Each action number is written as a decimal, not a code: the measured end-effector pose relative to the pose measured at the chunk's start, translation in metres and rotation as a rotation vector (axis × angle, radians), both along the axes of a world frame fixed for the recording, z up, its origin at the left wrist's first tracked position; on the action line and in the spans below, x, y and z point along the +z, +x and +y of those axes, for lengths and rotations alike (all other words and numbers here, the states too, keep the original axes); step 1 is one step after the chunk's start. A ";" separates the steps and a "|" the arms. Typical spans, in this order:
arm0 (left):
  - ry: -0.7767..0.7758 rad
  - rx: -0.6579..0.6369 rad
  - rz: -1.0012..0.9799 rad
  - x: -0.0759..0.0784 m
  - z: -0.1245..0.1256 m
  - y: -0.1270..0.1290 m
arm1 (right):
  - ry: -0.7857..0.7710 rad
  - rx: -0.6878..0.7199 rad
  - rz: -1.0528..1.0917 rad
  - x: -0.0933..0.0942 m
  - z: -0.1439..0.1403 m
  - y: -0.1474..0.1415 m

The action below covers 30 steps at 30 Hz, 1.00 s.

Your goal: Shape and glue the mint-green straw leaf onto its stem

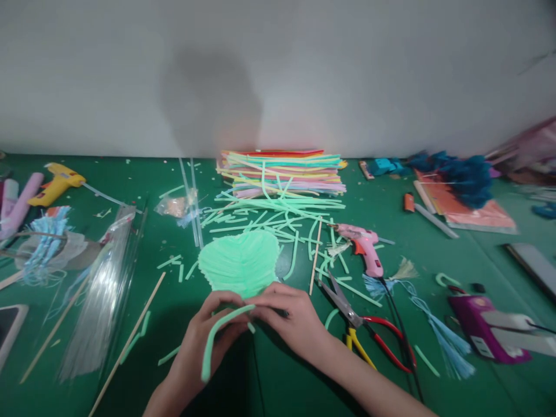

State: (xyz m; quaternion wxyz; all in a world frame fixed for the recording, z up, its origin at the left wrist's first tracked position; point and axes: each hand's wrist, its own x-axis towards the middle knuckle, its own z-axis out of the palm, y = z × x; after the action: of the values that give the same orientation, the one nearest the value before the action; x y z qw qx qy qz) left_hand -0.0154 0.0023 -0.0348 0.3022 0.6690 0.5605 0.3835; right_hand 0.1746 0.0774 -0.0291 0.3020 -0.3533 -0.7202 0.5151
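Both hands pinch one green pipe cleaner: the left hand is closed around its bend and the right hand grips its upper end, steadying it just below the green heart; scissors lie to the right.

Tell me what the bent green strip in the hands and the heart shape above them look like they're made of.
Green strip: probably a fuzzy pipe cleaner; matte, holds a curve. Heart shape: seemingly the same mint strips laid side by side; a ribbed, soft surface. Blur leaves both uncertain. Left hand and right hand pinch the strip.
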 end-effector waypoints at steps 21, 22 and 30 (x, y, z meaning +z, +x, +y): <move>0.098 0.105 -0.123 -0.012 0.002 0.007 | -0.070 -0.034 -0.005 0.007 -0.004 -0.006; 0.118 0.100 -0.114 -0.011 0.002 0.006 | -0.086 -0.040 -0.008 0.006 -0.004 -0.006; 0.109 0.137 -0.101 -0.009 0.003 0.004 | -0.138 0.046 0.003 0.014 -0.003 0.000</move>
State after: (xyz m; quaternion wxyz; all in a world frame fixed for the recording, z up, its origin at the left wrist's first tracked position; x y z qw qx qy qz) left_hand -0.0111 0.0052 -0.0437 0.2662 0.6243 0.5673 0.4664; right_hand 0.1750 0.0740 -0.0147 0.2659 -0.3557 -0.6904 0.5710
